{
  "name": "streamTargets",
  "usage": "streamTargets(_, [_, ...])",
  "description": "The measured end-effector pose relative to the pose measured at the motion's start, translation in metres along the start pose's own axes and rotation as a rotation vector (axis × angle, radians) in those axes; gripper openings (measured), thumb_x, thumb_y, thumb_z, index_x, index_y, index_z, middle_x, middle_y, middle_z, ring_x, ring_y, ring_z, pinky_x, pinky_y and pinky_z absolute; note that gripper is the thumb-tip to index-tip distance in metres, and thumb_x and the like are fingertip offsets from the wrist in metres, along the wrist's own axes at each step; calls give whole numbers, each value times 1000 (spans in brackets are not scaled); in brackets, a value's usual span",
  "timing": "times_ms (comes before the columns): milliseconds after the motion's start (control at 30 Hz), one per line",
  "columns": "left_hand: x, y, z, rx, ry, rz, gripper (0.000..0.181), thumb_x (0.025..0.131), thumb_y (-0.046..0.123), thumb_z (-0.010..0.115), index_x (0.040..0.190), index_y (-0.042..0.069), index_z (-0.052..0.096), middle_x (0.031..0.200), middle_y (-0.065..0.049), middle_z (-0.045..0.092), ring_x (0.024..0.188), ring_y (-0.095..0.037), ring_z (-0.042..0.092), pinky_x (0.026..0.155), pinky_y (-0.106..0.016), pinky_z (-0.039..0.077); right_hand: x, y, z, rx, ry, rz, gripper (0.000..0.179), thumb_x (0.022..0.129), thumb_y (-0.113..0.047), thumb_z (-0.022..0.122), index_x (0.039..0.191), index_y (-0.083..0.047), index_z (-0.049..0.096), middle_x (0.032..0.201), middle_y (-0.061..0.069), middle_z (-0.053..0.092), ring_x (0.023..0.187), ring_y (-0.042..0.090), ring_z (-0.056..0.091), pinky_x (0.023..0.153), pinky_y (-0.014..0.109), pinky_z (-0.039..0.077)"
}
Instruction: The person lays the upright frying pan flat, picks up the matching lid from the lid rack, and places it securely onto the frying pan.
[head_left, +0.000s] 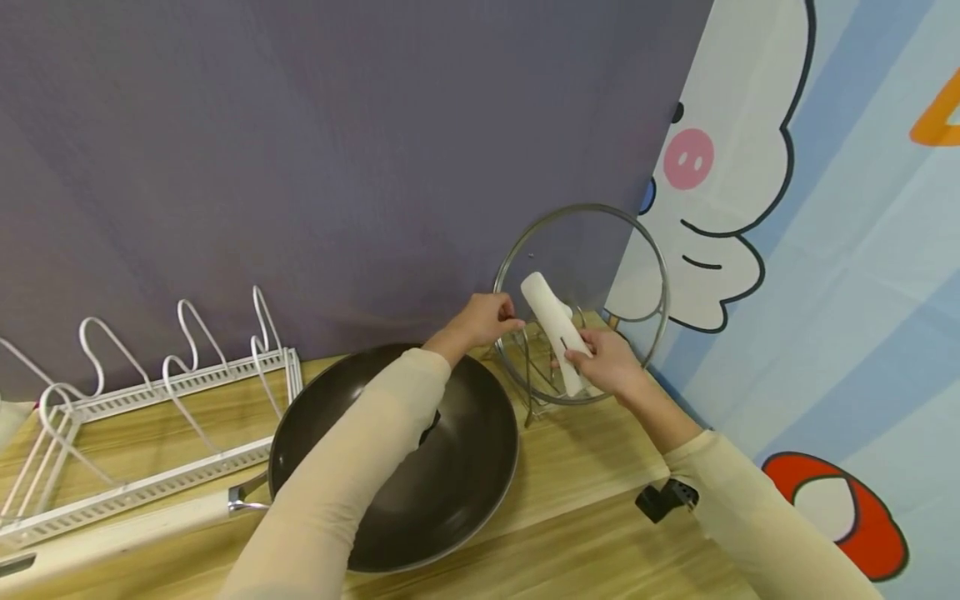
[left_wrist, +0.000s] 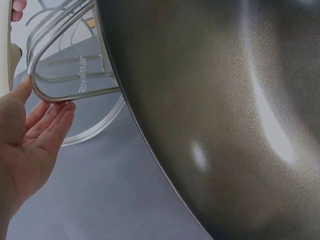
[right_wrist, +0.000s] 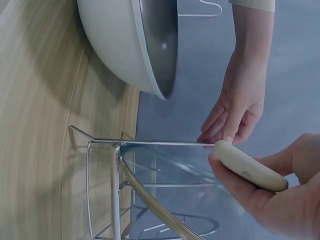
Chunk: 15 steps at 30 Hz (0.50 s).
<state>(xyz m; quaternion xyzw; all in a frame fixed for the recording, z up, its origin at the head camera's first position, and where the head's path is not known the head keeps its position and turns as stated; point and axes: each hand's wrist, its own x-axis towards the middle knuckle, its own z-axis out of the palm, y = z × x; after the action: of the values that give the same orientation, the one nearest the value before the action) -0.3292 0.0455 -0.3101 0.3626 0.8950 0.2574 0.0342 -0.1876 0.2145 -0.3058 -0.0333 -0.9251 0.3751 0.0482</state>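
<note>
A round glass pot lid (head_left: 582,210) with a metal rim stands on edge in a wire lid rack (head_left: 528,379). My right hand (head_left: 609,360) grips the lid's long white handle (head_left: 551,312), fingers on one side and thumb on the other. To its left, my left hand (head_left: 480,321) pinches the top of a wire loop (left_wrist: 37,92) of the rack between thumb and fingers. In the right wrist view the lid's lower rim (right_wrist: 150,200) sits between the rack's wires. A dark frying pan (head_left: 420,500) lies under my left forearm.
The pan's white handle (head_left: 127,529) points left, beside a white wire dish rack (head_left: 172,379). A grey curtain (head_left: 337,167) hangs behind the wooden table (head_left: 592,533). At right is a printed cartoon cloth (head_left: 825,350).
</note>
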Motion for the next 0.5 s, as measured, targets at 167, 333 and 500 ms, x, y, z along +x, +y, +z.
streamTargets(167, [1,1,2,3,13,-8,27,94,32,62,101,6,58,97,-10,66,85,-20,58,74,-29,49,3,4,-6,13,-24,-50,40,96,-7,52,131,13,49,104,20,72,101,35,68,69,20,52])
streamTargets(333, [2,1,4,12,42,-9,26,92,32,63,95,7,58,91,-8,65,81,-17,56,70,-27,47,7,8,-12,-18,-46,-75,37,96,-8,54,127,13,53,102,21,72,93,33,69,68,22,52])
streamTargets(500, [2,2,5,36,50,-2,26,92,33,64,92,7,58,90,-7,65,79,-17,55,68,-26,46,11,15,-18,-32,-100,-77,40,98,-10,51,131,12,49,110,25,69,99,36,67,80,39,58])
